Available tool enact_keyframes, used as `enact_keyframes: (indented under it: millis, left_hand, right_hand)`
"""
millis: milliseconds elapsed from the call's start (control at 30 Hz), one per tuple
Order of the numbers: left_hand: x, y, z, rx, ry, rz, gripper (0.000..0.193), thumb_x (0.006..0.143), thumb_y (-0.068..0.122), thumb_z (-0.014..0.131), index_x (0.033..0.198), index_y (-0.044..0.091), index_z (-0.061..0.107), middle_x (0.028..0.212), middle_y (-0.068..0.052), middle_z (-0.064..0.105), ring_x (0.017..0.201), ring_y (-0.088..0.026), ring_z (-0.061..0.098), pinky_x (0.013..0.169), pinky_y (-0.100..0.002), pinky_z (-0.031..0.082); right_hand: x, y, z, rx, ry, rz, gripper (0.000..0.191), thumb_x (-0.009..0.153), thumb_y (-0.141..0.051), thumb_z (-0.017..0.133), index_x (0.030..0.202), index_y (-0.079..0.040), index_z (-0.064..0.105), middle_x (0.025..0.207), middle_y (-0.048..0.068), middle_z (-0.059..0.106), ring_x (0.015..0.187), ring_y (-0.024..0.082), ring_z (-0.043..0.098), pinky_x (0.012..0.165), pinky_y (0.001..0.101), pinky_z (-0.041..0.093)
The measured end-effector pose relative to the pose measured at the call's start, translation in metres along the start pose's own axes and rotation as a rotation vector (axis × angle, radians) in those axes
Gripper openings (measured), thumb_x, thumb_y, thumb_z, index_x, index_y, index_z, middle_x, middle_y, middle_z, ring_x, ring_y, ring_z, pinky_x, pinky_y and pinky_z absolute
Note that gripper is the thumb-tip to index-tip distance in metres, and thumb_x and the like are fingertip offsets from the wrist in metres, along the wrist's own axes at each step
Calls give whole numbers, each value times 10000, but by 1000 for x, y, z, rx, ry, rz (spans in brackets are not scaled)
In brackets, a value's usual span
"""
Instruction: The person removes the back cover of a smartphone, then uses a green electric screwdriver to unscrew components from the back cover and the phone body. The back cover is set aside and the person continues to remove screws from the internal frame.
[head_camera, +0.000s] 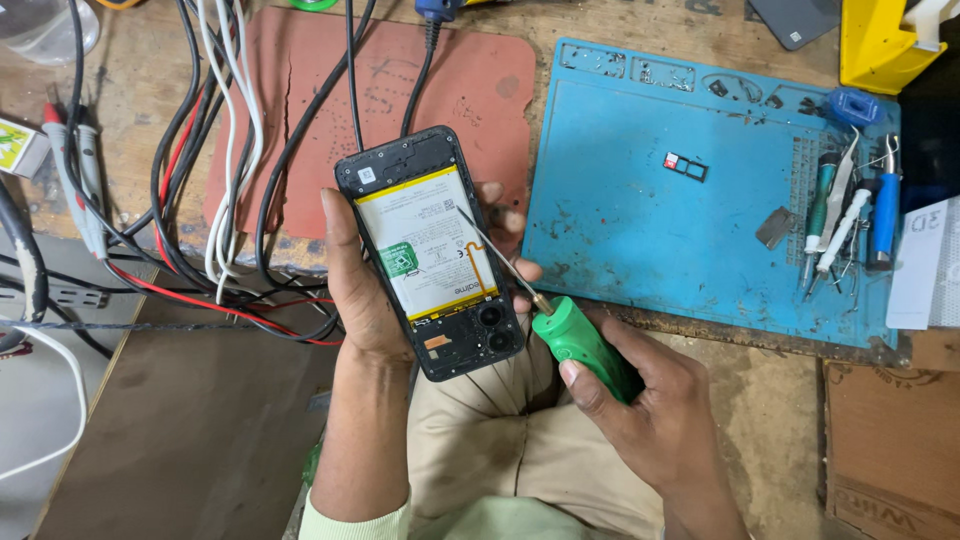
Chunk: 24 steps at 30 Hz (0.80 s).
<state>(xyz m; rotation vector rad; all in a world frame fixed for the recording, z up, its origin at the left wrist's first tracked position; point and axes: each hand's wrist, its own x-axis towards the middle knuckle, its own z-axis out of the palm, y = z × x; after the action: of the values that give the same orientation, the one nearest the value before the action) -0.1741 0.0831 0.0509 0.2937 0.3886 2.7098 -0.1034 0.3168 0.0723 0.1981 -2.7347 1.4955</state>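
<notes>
My left hand (352, 285) grips an opened phone (432, 250) with its back cover off, so the white battery and the camera lenses show. My right hand (640, 405) holds a green-handled screwdriver (578, 345). Its thin metal shaft reaches up and left, and the tip rests on the phone's right side near the battery edge. Both hands are over my lap, just in front of the workbench edge.
A blue repair mat (690, 240) lies right, with a small SIM tray (686, 166) and several tools (845, 215) along its right edge. A red-brown mat (400, 90) lies behind the phone. Tangled cables (215, 200) cover the left. A yellow box (880, 45) stands at top right.
</notes>
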Motion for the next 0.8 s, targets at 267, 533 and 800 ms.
enact_keyframes:
  millis: [267,533,800]
  left_hand:
    - [-2,-3,0,18,-15,32,1101,905,855,426,1448,-101,475,1224,-334,651,1145,-473,669,921,-599,594]
    - [-4,-3,-1,52,17,40,1118,884,858,432,1463,-98,467,1228,-331,644,1154,-469,662,930,-596,590]
    - [-4,-5,0,-5,12,32,1123,870,871,410,1447,-91,476,1275,-344,610,1164,-461,654,936,-562,588]
  right_hand:
    - [0,-8,6,14,14,157,450,841,-313,762,1237,-101,728,688,25,670,615,78,549,560,267,475]
    - [2,-13,8,5,33,160,445,843,-311,762,1237,-107,735,635,16,602,594,75,502,542,263,449]
    - [3,-20,8,74,30,166,418,863,-303,746,1234,-112,745,621,2,576,582,64,466,519,261,407]
